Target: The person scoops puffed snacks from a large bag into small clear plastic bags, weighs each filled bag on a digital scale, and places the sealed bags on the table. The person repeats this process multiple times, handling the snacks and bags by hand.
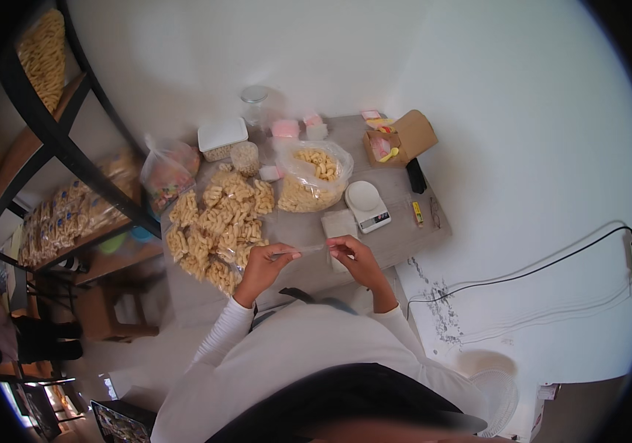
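Observation:
A small clear plastic bag (311, 250) is stretched level above the table's front part. My left hand (263, 267) pinches one end between thumb and fingers. At the other end the fingertips of my right hand (357, 260) close on its edge, though the thin film is hard to make out there. Just beyond my right hand lies a stack of flat clear bags (340, 223). Beside the stack stands a white digital kitchen scale (368, 206). Left of my left hand is a heap of filled snack bags (219, 221) with curled, pale yellow pieces.
Behind the heap stand a large open bag of snacks (313, 185), a lidded tub (223, 138) and a glass jar (254, 111). An open cardboard box (391, 144) sits at the back right. Shelving (44, 127) rises on the left; a black cable (515, 271) hangs along the right wall.

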`<state>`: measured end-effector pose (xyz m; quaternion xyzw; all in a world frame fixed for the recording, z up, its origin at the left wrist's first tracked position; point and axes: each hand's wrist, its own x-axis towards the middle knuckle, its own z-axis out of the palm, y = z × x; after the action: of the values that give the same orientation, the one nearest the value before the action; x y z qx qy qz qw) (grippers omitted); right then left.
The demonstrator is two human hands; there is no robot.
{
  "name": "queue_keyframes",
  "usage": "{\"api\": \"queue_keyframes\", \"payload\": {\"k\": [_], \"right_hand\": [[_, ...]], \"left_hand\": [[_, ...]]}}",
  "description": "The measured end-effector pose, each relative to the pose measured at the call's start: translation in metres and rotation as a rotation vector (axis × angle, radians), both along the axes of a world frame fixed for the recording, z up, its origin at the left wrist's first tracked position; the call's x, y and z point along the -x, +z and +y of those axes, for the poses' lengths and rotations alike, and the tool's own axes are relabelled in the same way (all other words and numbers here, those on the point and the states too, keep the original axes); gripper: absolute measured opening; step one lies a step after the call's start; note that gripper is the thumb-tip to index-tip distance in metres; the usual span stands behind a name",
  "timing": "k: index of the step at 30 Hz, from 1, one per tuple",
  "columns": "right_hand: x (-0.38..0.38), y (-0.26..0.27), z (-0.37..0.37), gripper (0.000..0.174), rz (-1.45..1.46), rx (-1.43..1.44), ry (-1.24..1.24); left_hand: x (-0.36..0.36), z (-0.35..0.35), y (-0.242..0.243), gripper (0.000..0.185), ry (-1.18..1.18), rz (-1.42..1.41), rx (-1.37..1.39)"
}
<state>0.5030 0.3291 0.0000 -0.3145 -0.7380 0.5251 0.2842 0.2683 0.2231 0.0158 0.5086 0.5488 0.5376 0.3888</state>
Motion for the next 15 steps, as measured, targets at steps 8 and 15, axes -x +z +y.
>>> {"api": "queue_keyframes", "payload": {"k": [8, 15], "right_hand": [[0.009, 0.023, 0.055, 0.025, 0.063, 0.004, 0.174], [-0.003, 0.031, 0.097, 0.027, 0.049, -0.042, 0.275]], "left_hand": [[-0.018, 0.042, -0.002, 0.012, 0.102, -0.016, 0.028], [-0.043, 0.080, -0.009, 0.010, 0.126, 0.015, 0.025]]}}
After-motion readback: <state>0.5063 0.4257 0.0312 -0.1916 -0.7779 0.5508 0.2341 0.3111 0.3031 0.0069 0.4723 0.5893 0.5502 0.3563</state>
